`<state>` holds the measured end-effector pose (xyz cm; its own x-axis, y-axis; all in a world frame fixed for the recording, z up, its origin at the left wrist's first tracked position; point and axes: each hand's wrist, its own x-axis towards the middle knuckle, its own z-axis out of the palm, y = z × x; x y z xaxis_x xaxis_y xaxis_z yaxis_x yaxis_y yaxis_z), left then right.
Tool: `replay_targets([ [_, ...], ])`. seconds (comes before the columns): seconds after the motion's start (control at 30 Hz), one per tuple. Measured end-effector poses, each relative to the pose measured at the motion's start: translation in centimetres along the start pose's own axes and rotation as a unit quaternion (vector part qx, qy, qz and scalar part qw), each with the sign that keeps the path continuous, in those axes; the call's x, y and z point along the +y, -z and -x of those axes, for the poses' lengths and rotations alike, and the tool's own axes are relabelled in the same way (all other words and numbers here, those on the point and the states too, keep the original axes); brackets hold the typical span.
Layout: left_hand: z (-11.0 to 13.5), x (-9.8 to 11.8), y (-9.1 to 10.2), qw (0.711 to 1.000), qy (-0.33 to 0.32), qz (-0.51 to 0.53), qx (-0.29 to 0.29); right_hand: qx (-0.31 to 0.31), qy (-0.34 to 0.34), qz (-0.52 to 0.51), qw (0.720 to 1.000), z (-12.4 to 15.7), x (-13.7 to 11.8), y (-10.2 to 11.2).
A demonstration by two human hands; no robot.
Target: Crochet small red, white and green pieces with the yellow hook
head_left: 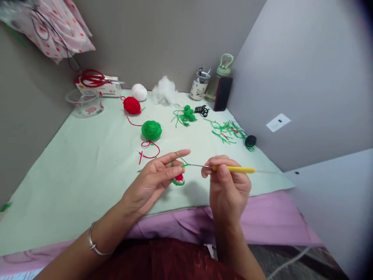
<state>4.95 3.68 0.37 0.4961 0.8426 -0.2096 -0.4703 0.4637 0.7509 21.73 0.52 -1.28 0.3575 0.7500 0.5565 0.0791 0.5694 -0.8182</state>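
At the far left of the pale green felt table cover (72, 175) stands a clear plastic bowl (84, 103). Behind it, red-handled scissors (93, 77) lie on a white cardboard box (100, 90). Next come a red yarn ball (131, 105), a white yarn ball (139, 92) and, nearer, a green yarn ball (151, 130).

The left hand (154, 179), a silver bangle (94, 243) on its wrist, pinches a small red and green crocheted piece (178, 179) between thumb and lower fingers. Its forefinger is stretched out with a green yarn strand (182, 158) running over it. The piece hangs just above the near edge of the cover, between the two hands.

The metal tip of a yellow-handled crochet hook (233, 169) meets the strand just above the piece. The right hand (229, 186) grips the yellow handle with curled fingers.

Further back lie green crocheted balls (188, 112) and a black hair clip (201, 111). To the right are loose green yarn scraps (227, 132) and a black spool (250, 140).
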Motion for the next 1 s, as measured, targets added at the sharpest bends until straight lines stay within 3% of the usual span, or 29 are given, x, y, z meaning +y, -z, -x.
replay_targets([
  [0.1, 0.2, -0.2, -0.2, 0.999, -0.046, -0.025, -0.004, -0.040, -0.030, -0.038, 0.998, -0.3, -0.1, -0.2],
  [0.27, 0.2, -1.0, -0.8, 0.996, -0.073, -0.048, 0.005, -0.080, 0.013, 0.026, 0.996, 0.5, 0.0, -0.6],
  [0.4, 0.0, -1.4, -1.0, 0.996, -0.074, -0.038, 0.039, -0.111, 0.114, 0.166, 0.973, 1.3, 0.0, -0.3],
  [0.5, -0.1, -1.3, -0.7, 0.999, -0.024, -0.003, 0.032, -0.110, 0.192, 0.245, 0.944, 1.6, 0.2, -0.1],
  [0.57, -0.1, -1.0, -0.4, 0.999, 0.017, 0.026, 0.016, -0.081, 0.150, 0.191, 0.967, 1.3, 0.3, 0.1],
  [0.63, -0.2, -0.6, -0.2, 0.999, 0.033, 0.038, 0.005, -0.039, 0.056, 0.078, 0.995, 0.7, 0.2, 0.2],
  [0.73, -0.1, -0.3, -0.3, 1.000, 0.007, 0.019, 0.013, -0.020, -0.049, -0.063, 0.997, 0.1, 0.2, 0.2],
  [0.87, -0.1, -0.9, -0.8, 0.999, -0.034, -0.027, 0.016, -0.074, -0.075, -0.097, 0.990, 0.3, 0.3, -0.2],
  [1.0, 0.0, -1.1, -0.9, 0.999, -0.037, -0.038, 0.000, -0.072, -0.058, -0.089, 0.992, 0.8, 0.6, -0.4],
])
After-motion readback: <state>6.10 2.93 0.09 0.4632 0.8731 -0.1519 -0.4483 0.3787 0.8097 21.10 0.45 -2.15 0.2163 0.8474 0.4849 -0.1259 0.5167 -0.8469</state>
